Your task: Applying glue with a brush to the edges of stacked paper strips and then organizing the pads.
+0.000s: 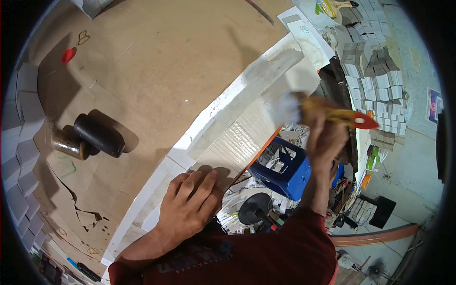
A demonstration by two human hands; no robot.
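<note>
My right hand [327, 140] is closed round a flat paintbrush [363, 119] with a yellow and red handle. Its pale bristles, smeared by motion, are over the far part of a row of pale, thin-edged strips like stacked paper or card [244, 135]. The strips look wet and glossy in the middle. On their near end my left hand [190, 202] lies palm down, fingers spread and slightly bent, holding nothing. Beneath runs a long whitish board or sheet [190, 137] along the table's edge.
A brown table [156, 61] carries two dark cylinders [99, 135], a red cap [68, 55] and rubber bands. Paper stacks [21, 137] line its left side. A white tub [323, 16] with a brush stands at top right. Below the edge is a blue stool [285, 175].
</note>
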